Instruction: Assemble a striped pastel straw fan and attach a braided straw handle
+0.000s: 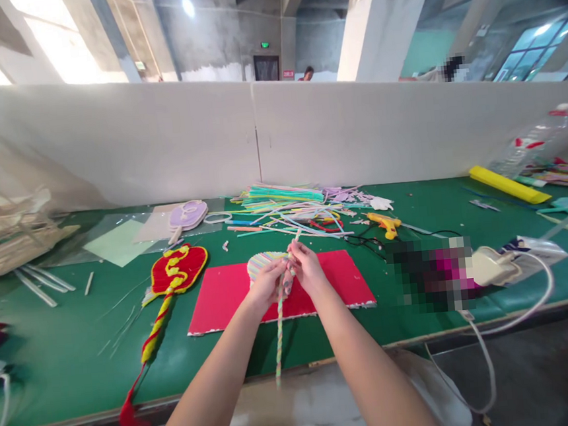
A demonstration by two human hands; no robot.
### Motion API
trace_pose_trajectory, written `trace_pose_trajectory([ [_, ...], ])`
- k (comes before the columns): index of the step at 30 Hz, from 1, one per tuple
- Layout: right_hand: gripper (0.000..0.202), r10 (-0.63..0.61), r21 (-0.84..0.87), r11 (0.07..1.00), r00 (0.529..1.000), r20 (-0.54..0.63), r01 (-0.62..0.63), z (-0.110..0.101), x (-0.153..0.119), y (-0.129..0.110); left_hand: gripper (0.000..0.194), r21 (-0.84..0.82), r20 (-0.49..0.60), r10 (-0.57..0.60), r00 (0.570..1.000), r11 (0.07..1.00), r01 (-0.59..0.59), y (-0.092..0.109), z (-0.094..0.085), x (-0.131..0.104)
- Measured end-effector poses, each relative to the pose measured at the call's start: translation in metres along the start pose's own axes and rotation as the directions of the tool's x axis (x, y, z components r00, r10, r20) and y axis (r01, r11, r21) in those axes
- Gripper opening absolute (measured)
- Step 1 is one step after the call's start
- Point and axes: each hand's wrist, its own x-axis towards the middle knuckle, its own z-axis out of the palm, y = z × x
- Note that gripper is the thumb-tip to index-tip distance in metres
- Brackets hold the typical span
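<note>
- left hand (pixel 270 280) pinches the striped fan (pixel 257 264) over the board (pixel 221 295)
- right hand (pixel 308 264) pinches a pale strip (pixel 298 234) near the fan's edge
- a loose pinch could let the strip slip; squeezing hard could bend the fan

A rounded piece (pixel 263 265), finely striped in pale yellow, pink, green and blue, is held near the centre of the frame, its right and lower parts largely covered. Below it, a slender stem (pixel 280 342), wrapped in twisted pastel bands, is held nearly upright, its lower end slanted slightly left toward the bottom centre. The join between them is hidden. Just right of the rounded piece, a short pale tip (pixel 298 235) is pinched, pointed upward.
</note>
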Motion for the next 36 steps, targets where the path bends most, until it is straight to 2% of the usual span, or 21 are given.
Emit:
trace_pose_trajectory([
  [4, 0.039, 0.021, 0.082, 0.996, 0.998, 0.06, -0.026, 0.004, -0.004, -0.007, 0.024, -0.135, 0.083, -0.031, 0.996, 0.99, 0.042, 0.005, 0.003, -0.006],
  [8, 0.037, 0.027, 0.117, 0.992, 0.995, 0.092, -0.038, 0.004, -0.004, -0.009, 0.022, -0.2, 0.118, -0.032, 0.992, 0.978, 0.056, 0.006, 0.003, -0.009],
  [14, 0.036, 0.04, 0.126, 0.99, 0.993, 0.112, -0.055, 0.004, -0.004, -0.007, 0.024, -0.222, 0.171, -0.013, 0.985, 0.974, 0.051, 0.005, 0.002, -0.008],
  [20, 0.036, 0.052, 0.13, 0.989, 0.992, 0.114, -0.066, 0.005, -0.006, -0.009, 0.028, -0.175, 0.152, -0.013, 0.988, 0.984, 0.04, 0.001, -0.001, -0.005],
  [23, 0.037, 0.063, 0.121, 0.99, 0.994, 0.086, -0.073, 0.004, -0.004, -0.009, 0.033, -0.11, 0.11, -0.005, 0.994, 0.994, 0.017, 0.002, 0.001, -0.006],
  [28, 0.037, -0.038, 0.093, 0.994, 0.993, -0.11, 0.048, 0.003, 0.002, -0.004, 0.037, 0.152, 0.011, 0.072, 0.997, 0.986, -0.073, 0.004, 0.002, -0.004],
  [33, 0.035, -0.045, -0.152, 0.988, 0.997, -0.068, 0.034, 0.005, 0.0, -0.001, 0.03, 0.294, -0.177, 0.163, 0.971, 0.95, -0.106, 0.002, -0.002, 0.001],
  [36, 0.033, -0.049, -0.244, 0.969, 0.997, -0.055, 0.034, 0.007, -0.002, 0.0, 0.026, 0.323, -0.236, 0.206, 0.95, 0.938, -0.123, 0.0, -0.004, 0.002],
])
